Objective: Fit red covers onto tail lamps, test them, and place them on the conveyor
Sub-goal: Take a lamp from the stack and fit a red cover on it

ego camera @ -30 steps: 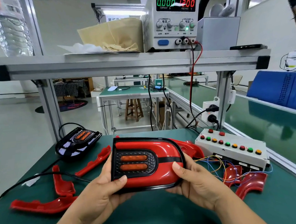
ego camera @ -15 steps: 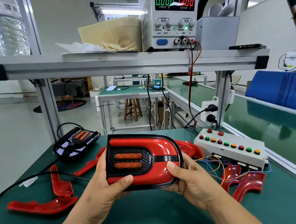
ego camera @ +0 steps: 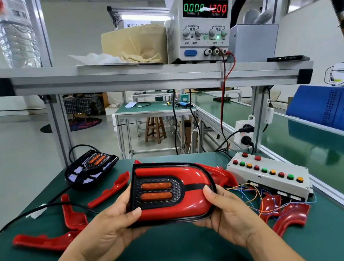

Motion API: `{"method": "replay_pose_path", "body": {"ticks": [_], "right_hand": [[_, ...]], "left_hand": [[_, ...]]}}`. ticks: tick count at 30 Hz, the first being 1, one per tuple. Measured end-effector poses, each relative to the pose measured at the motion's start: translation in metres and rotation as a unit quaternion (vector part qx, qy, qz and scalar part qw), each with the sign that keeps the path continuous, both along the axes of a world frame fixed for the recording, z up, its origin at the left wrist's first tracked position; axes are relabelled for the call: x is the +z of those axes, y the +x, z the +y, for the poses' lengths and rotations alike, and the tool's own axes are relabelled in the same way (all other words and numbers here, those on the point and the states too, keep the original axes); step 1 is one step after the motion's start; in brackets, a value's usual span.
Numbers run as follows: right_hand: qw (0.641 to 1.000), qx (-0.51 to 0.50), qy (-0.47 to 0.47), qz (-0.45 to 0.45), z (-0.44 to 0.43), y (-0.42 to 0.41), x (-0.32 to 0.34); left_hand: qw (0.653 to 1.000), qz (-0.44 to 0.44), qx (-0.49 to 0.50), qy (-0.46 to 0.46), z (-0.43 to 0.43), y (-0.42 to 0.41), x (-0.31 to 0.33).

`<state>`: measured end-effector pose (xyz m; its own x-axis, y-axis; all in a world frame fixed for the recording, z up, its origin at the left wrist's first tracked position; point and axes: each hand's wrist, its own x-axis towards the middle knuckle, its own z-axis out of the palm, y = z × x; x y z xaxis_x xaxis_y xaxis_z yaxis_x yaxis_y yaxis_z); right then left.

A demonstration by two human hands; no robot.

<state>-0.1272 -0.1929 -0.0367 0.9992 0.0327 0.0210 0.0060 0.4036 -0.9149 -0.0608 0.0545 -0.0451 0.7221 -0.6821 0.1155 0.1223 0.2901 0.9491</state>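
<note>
A tail lamp (ego camera: 191, 192) with a red cover fitted on it and two orange lenses is held just above the green table. My left hand (ego camera: 111, 228) grips its left end, thumb on the front face. My right hand (ego camera: 228, 211) grips its right end, thumb on the black centre strip. A second tail lamp (ego camera: 90, 167) without a red cover lies at the back left, its black cable trailing left. Loose red covers lie to the left (ego camera: 44, 241) and right (ego camera: 290, 217). The white test box (ego camera: 271, 173) with coloured buttons sits to the right.
The green conveyor (ego camera: 309, 150) runs along the right behind an aluminium rail. Thin coloured wires (ego camera: 252, 194) run from the test box toward the lamp. An overhead shelf (ego camera: 139, 74) carries a power supply (ego camera: 204, 22) reading 12.00 V. A blue case (ego camera: 334, 104) stands far right.
Both hands have kept their grip on the covered lamp; it has shifted slightly left and tilted a little while my head view moved.
</note>
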Motion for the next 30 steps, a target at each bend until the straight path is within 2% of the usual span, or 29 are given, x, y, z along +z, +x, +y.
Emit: {"method": "replay_pose_path", "body": {"ticks": [7, 11, 18, 30], "right_hand": [[1.000, -0.015, 0.005, 0.015, -0.005, 0.003, 0.000], [0.999, -0.021, 0.018, 0.015, -0.004, 0.004, -0.001], [0.995, -0.019, -0.060, 0.076, -0.010, 0.002, 0.003], [0.996, -0.019, -0.067, 0.055, -0.001, -0.002, 0.001]], "left_hand": [[0.998, -0.013, 0.034, 0.055, -0.002, 0.000, 0.001], [0.997, 0.002, 0.058, 0.051, 0.002, 0.004, 0.003], [0.995, 0.042, 0.031, 0.090, 0.007, 0.001, -0.001], [0.994, 0.018, 0.077, 0.072, -0.015, -0.012, 0.000]]}}
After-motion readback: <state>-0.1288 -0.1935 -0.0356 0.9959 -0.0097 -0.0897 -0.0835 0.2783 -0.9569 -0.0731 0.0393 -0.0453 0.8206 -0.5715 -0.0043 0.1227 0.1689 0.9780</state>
